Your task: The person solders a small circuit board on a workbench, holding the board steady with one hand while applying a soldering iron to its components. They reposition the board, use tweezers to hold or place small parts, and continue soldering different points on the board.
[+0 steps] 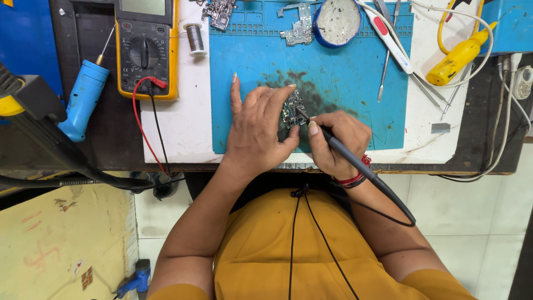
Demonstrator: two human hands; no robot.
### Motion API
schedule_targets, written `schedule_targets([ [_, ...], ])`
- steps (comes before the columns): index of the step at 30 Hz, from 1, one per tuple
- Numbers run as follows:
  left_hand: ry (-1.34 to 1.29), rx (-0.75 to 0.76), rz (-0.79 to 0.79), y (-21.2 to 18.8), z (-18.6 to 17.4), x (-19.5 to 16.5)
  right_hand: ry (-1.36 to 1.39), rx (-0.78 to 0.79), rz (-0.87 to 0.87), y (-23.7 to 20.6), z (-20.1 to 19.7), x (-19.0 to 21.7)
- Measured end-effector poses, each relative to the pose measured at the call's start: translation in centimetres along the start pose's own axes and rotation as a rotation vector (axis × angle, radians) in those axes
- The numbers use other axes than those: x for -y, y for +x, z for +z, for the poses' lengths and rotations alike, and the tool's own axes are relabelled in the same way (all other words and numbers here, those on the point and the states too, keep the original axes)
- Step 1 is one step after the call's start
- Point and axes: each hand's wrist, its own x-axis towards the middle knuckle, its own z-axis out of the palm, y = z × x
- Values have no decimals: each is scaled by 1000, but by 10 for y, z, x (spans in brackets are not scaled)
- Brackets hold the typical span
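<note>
1. While the head camera looks straight down, the left hand [256, 129] lies flat on the blue silicone work mat [355, 83], its fingers loosely spread, with thumb and fingertips pinching the small dark circuit board [291, 110] by its edges. The board sits near the middle of the mat, on a dark scorched patch.
2. Just right of it, the right hand [337, 143] has its fingers curled together around the slim black soldering pen [355, 164], held like a pencil. Its tip touches the board's right edge, and its black cable trails back over the wrist.
3. Farther off lie a second bare grey circuit board [300, 28], a round blue tin [336, 21], thin steel tweezers [385, 72] and a yellow plastic tool [458, 56]. At far left stand a yellow multimeter [146, 49] and a small solder spool [195, 38].
4. Judged from this view, the risks are these: the left fingertips sit very close to the tip, so a slip could burn them. The board is only hand-held, so it could pivot and smear a joint. The trailing cable could tug the pen off its spot.
</note>
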Motion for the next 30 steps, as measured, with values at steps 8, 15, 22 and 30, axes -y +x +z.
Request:
schedule_targets([
  [8, 0, -4, -1, 0, 1, 1, 5, 0, 5, 0, 0, 1],
  [15, 0, -6, 3, 0, 1, 1, -9, -2, -5, 0, 0, 1],
  [22, 8, -1, -2, 0, 1, 1, 0, -6, 0, 0, 0, 1],
  [30, 4, -4, -5, -1, 2, 1, -19, 7, -4, -1, 0, 0],
])
